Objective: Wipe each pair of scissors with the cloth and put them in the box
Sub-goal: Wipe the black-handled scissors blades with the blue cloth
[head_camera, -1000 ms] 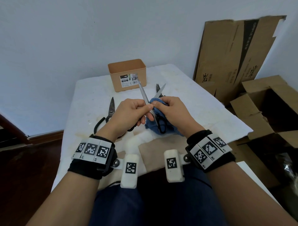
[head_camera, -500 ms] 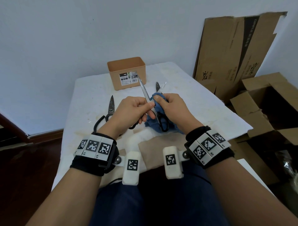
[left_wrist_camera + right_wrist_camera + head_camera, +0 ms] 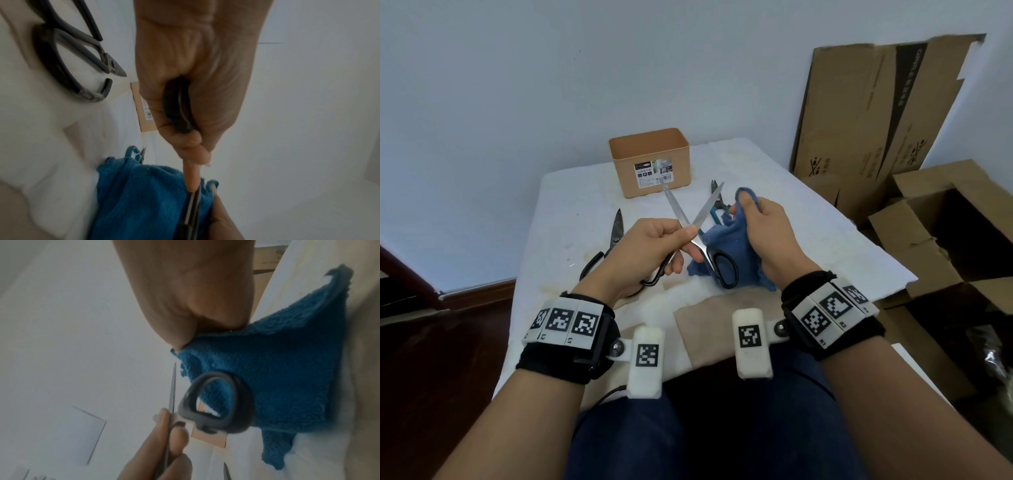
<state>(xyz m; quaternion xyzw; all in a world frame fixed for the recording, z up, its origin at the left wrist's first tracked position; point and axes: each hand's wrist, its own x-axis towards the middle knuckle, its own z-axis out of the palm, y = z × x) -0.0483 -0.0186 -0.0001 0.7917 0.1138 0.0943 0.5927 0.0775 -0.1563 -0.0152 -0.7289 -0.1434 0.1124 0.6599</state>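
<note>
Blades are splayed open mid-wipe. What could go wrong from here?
1. The left hand pinches the open scissors right at the pivot; if the blades close, they could nip a finger.
2. The right hand holds the cloth beside a bare blade; a swipe along the edge might cut.

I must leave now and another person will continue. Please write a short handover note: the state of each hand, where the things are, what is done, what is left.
Left hand: grips the black-handled scissors, blades open and pointing toward the box.
Right hand: holds the blue cloth, off the blades at this moment.
Orange box: at the far end of the table; no scissors seen inside.
Dark metal scissors lie on the table left of the hands; teal-handled scissors lie behind the cloth.
Done: nothing is boxed.
Left: finish wiping this pair, box it, then wipe and box the other two.
</note>
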